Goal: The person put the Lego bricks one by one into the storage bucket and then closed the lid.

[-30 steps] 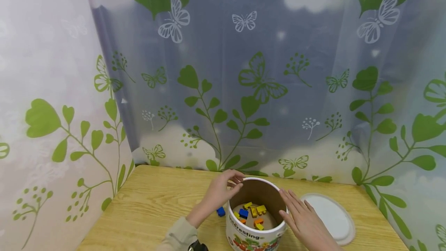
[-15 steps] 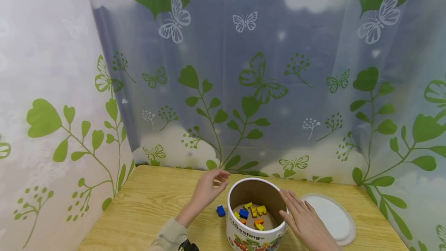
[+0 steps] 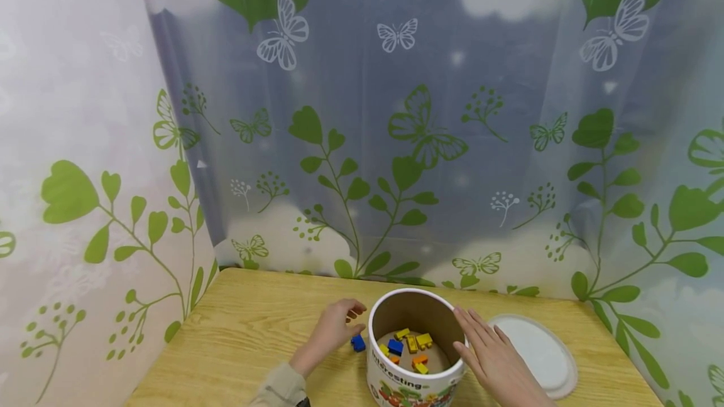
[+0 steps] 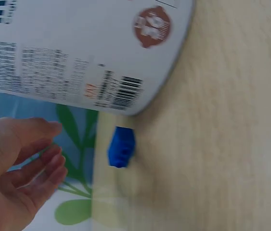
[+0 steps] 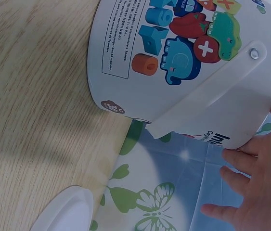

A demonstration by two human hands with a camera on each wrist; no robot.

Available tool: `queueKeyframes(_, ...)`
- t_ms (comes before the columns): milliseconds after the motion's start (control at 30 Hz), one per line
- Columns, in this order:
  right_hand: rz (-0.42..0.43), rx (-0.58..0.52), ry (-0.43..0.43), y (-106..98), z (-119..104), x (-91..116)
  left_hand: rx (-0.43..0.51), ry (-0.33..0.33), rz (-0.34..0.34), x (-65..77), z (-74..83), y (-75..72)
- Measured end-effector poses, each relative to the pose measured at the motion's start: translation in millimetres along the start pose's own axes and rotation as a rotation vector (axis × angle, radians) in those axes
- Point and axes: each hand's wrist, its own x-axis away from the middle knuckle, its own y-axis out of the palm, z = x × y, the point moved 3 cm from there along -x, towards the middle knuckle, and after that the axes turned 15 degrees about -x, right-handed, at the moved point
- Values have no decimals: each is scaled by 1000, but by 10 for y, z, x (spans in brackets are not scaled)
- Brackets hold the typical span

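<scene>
A white printed bucket (image 3: 415,383) stands on the table with several yellow, blue and orange toy bricks (image 3: 411,344) on its floor. Just left of it a single blue brick (image 3: 358,342) lies on the wood. My left hand (image 3: 332,331) hovers beside that brick, fingers loosely bent and holding nothing; in the left wrist view a gap shows between the fingertips and the blue brick (image 4: 122,147). My right hand (image 3: 494,357) rests with straight fingers against the bucket's right rim, and the right wrist view has its thumb side at the rim above a white strap handle (image 5: 207,91).
The white round lid (image 3: 534,353) lies on the table right of the bucket, partly behind my right hand. A wood-grain table (image 3: 243,325) spreads out to the left. Hanging sheets (image 3: 351,112) printed with leaves and butterflies close off the back and sides.
My left hand has left the bucket's rim, moved left and then come down close to the blue brick outside. The right hand and the bucket have stayed where they were.
</scene>
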Motion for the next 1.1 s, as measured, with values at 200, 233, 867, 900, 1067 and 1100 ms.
queueKeyframes(200, 4, 5, -7, 8, -2, 6, -83, -10, -75, 70, -64, 155)
queueKeyframes(233, 5, 4, -7, 9, -2, 7, -102, -10, -81, 79, -73, 174)
queueKeyframes(867, -11, -7, 4, 1, -3, 2, -61, -35, -91, 99, -104, 136)
queueKeyframes(900, -9, -7, 1, 0, -2, 3, -50, -38, -90, 88, -95, 101)
queueKeyframes(1067, 0, -4, -11, -1, 9, 8, -17, -32, -58, 38, -10, -101)
queueKeyframes(1100, 1, -4, -12, -2, 11, 9, -11, -27, -44, 29, 10, -142)
